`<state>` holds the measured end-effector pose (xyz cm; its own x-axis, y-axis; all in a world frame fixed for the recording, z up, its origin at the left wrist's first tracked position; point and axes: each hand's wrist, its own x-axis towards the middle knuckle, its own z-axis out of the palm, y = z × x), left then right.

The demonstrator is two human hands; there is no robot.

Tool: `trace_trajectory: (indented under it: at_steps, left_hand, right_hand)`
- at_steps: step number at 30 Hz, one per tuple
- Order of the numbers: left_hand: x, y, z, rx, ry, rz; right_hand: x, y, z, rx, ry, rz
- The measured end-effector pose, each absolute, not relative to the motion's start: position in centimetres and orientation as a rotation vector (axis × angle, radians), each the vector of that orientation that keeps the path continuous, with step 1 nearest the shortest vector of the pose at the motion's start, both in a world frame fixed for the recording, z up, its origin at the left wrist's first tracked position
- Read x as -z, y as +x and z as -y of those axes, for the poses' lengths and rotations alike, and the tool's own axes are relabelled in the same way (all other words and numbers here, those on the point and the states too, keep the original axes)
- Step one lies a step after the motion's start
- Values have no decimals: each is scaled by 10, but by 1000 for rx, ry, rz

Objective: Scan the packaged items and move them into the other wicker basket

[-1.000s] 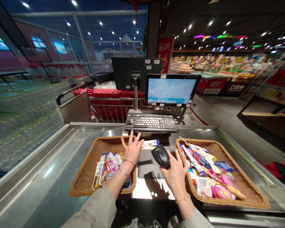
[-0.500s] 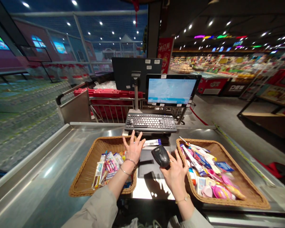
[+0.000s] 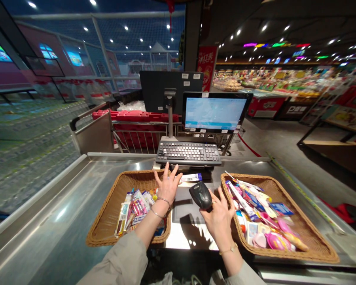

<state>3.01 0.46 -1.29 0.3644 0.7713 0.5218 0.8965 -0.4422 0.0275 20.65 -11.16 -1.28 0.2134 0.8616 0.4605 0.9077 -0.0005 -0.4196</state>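
My left hand [image 3: 166, 185] reaches forward with fingers spread, open, over the near edge of the black keyboard [image 3: 188, 153] and beside a blue and white tube [image 3: 190, 178] lying on the counter. My right hand [image 3: 218, 216] grips a black handheld barcode scanner [image 3: 200, 194], its head pointing down at the dark scan pad [image 3: 184, 204]. A wicker basket [image 3: 108, 213] on the left holds several small packets. A second wicker basket [image 3: 311, 233] on the right is piled with several colourful packets and toothbrushes.
A touchscreen monitor [image 3: 215, 113] glows behind the keyboard, with a second dark screen [image 3: 166, 89] on a pole. Red shopping baskets [image 3: 142, 116] and a metal rail stand beyond the steel checkout counter [image 3: 62, 206]. Store shelves fill the background on the right.
My left hand has slid a little further forward toward the keyboard. The right hand and scanner have stayed in place.
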Motion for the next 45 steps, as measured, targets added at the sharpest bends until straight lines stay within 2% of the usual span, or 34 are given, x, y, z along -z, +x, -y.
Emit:
trace_trajectory:
  at_steps: [31, 45]
  left_hand:
    - [-6, 113, -6, 669, -2525, 1280]
    - [4, 169, 1, 774, -2593, 1097]
  right_hand:
    - [14, 272, 136, 214, -2045, 1295]
    - [25, 309, 158, 287, -2135, 1075]
